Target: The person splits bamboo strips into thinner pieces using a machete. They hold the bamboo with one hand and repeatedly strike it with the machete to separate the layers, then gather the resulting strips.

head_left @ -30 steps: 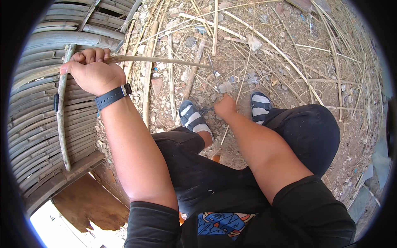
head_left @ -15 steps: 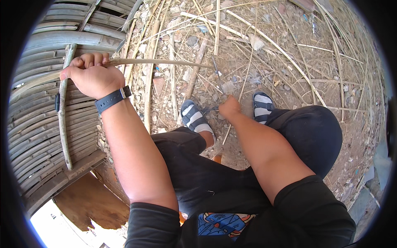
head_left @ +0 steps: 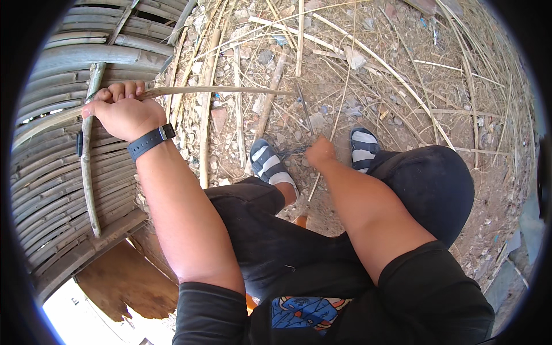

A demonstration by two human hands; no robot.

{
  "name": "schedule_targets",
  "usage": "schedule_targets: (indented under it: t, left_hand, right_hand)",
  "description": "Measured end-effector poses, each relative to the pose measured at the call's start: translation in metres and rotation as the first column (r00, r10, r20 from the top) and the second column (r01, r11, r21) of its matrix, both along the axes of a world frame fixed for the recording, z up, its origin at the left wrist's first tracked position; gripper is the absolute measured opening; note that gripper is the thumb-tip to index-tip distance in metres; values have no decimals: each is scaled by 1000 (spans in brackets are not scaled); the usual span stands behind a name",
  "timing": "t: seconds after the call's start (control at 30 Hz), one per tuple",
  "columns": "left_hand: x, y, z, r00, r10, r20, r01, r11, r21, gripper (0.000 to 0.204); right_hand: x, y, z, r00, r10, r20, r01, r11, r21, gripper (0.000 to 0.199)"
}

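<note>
Ten o'clock: my left hand (head_left: 129, 118), fingers clamped on bamboo strip (head_left: 218, 89). Two o'clock: right hand (head_left: 321, 153), fingers gripping thin rod (head_left: 305, 109).

A single fisheye view looks steeply down from the wearer's head, from close above both forearms (head_left: 184, 213); the left sandal (head_left: 261, 154) sits near mid-frame, slatted bamboo wall (head_left: 115, 167) left of it.

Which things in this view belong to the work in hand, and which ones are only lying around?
In use:
long bamboo strip, gripped by the left hand
thin dark tool, apparently held in the right hand

Seemingly just lying about:
curved pale strip on the ground
pale stone
brown stick
</note>
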State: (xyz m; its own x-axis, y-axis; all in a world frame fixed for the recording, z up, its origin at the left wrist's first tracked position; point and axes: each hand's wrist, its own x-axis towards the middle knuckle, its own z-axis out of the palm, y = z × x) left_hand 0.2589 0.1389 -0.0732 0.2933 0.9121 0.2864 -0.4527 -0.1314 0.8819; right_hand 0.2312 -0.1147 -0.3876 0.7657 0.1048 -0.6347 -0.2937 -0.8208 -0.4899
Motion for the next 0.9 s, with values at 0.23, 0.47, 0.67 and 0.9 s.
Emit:
schedule_targets:
  t: [0.23,0.47,0.67,0.9]
  left_hand:
    - [-12,-3,33,997,-11,77,5,997,81,58]
    - [-136,55,114,920,-24,390,-32,990,136,55]
    - [-173,56,119,774,77,628,-129,991,38,56]
    - [-231,58,119,567,-54,822,10,998,58,45]
  right_hand:
    - [-17,14,39,995,-96,-30,99,990,99,43]
    - [36,42,77,895,-111,-433,403,618,675,39]
    - [81,50,184,923,-10,384,-223,799,558,42]
    - [126,2,299,272,412,870,-667,732,-138,28]
